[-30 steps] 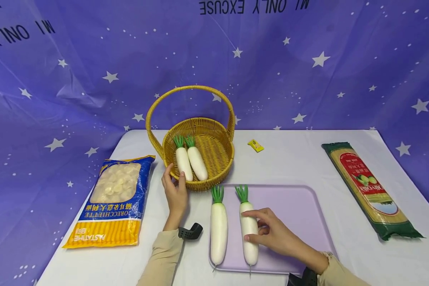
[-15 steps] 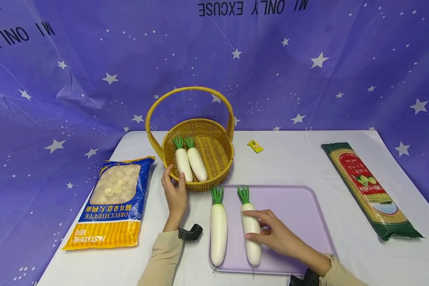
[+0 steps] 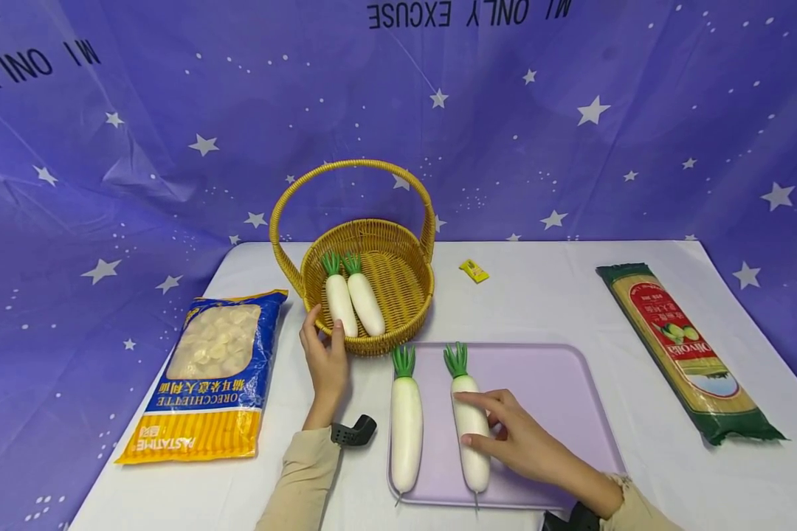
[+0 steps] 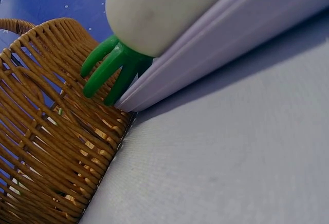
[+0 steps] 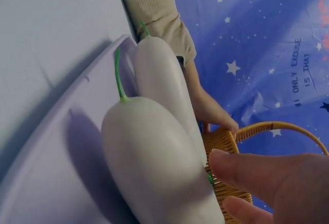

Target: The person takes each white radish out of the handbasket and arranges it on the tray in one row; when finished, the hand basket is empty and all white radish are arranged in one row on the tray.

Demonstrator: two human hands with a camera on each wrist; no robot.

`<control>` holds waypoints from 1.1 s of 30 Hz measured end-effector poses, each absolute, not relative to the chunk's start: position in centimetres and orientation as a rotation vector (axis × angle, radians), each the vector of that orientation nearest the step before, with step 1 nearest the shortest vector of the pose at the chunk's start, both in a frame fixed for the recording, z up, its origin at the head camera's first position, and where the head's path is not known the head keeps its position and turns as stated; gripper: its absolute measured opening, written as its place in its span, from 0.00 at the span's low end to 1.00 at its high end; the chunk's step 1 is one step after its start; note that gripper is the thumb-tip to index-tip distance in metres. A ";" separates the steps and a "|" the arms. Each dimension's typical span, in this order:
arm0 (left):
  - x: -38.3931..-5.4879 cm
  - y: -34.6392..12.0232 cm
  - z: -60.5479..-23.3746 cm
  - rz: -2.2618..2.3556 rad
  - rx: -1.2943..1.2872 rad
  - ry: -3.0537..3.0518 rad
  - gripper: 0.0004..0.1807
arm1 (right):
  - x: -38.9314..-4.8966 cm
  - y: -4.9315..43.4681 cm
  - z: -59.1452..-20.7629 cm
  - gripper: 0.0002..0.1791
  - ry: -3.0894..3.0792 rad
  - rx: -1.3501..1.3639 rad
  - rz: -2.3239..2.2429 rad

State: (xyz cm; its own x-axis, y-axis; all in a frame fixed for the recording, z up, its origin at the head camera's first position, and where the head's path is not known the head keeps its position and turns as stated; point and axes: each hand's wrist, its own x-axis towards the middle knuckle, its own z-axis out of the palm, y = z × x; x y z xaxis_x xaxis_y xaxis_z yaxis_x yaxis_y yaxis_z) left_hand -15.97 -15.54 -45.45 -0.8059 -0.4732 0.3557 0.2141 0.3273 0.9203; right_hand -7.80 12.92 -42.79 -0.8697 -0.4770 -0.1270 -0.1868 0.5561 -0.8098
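My left hand [image 3: 325, 365] grips the near-left rim of a wicker basket [image 3: 408, 335], thumb and index finger at its edge. Two white radishes [image 3: 365, 302] with green tops lie side by side inside. On the lilac tray [image 3: 551, 413], my right hand [image 3: 514, 435] holds a white radish [image 3: 471, 464], index finger and thumb laid across its body. A second white radish [image 3: 406, 435] lies along the tray's left edge, leaves toward the basket. The right wrist view shows my right fingertips [image 5: 218, 157] right at the radish's side. My left fingers are hidden from the left wrist view.
A blue and yellow orecchiette bag [image 3: 206, 376] lies left of the basket. A green-ended spaghetti pack [image 3: 687, 346] lies on the right. A small yellow packet [image 3: 474, 271] sits behind the tray on the white tabletop [image 3: 544, 302]. A purple starred cloth [image 3: 505, 147] hangs behind.
My right hand and the radish under it have shifted slightly right on the tray, and the radish's leaves have moved right too. My left hand stays on the basket.
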 end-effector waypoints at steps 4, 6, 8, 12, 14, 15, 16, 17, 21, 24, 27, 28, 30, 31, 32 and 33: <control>-16.6 -16.1 -47.0 -1.507 0.234 -2.021 0.26 | -7.8 12.9 -42.6 0.31 2.518 -0.535 -1.219; -16.6 -16.2 -47.2 -1.497 0.245 -2.031 0.26 | -7.9 12.8 -42.4 0.32 2.574 -0.515 -1.210; -16.6 -16.3 -47.3 -1.494 0.253 -2.034 0.26 | -8.1 12.6 -42.1 0.32 2.647 -0.493 -1.221; -16.7 -16.4 -47.3 -1.500 0.251 -2.028 0.26 | -9.4 11.9 -40.9 0.29 2.620 -0.489 -1.432; -16.7 -16.4 -47.3 -1.504 0.246 -2.031 0.26 | -10.2 11.5 -40.1 0.28 2.440 -0.495 -1.615; -16.7 -16.4 -47.3 -1.506 0.245 -2.037 0.26 | -10.6 11.2 -39.6 0.27 2.317 -0.490 -1.705; -16.7 -16.4 -47.3 -1.508 0.247 -2.042 0.26 | -11.0 10.9 -39.1 0.27 2.178 -0.487 -1.791; -16.7 -16.4 -47.3 -1.510 0.247 -2.044 0.26 | -11.4 10.5 -38.6 0.26 2.043 -0.477 -1.863; -16.8 -16.4 -47.3 -1.516 0.250 -2.051 0.26 | -13.3 7.7 -36.9 0.27 1.644 -0.459 -2.060; -16.9 -16.4 -47.2 -1.519 0.248 -2.051 0.26 | -15.3 4.9 -36.4 0.28 1.484 -0.419 -2.168; -16.8 -16.4 -47.1 -1.519 0.250 -2.049 0.26 | -18.0 2.0 -36.6 0.27 1.391 -0.315 -2.262; -16.8 -16.4 -47.1 -1.521 0.252 -2.046 0.26 | -19.0 1.1 -36.8 0.27 1.374 -0.287 -2.293; -16.8 -16.3 -47.1 -1.524 0.257 -2.040 0.26 | -21.0 -0.6 -37.3 0.25 1.365 -0.223 -2.355; -16.8 -16.3 -47.1 -1.526 0.254 -2.038 0.26 | -22.0 -1.3 -37.7 0.25 1.376 -0.199 -2.387; -16.7 -16.2 -47.1 -1.524 0.249 -2.035 0.25 | -23.0 -1.8 -38.0 0.24 1.403 -0.183 -2.414; -16.5 -16.0 -46.7 -1.534 0.249 -2.032 0.25 | -23.9 -2.3 -38.4 0.23 1.433 -0.167 -2.436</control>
State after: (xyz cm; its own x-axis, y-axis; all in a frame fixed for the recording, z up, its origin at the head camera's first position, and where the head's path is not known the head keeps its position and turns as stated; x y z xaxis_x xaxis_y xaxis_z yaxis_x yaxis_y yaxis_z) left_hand -16.55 -16.03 -46.71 -0.8173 -0.4720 0.3304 0.1885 0.3228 0.9275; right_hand -23.87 -2.32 -38.43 -0.9456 -0.3206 -0.0555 0.2042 -0.4520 -0.8683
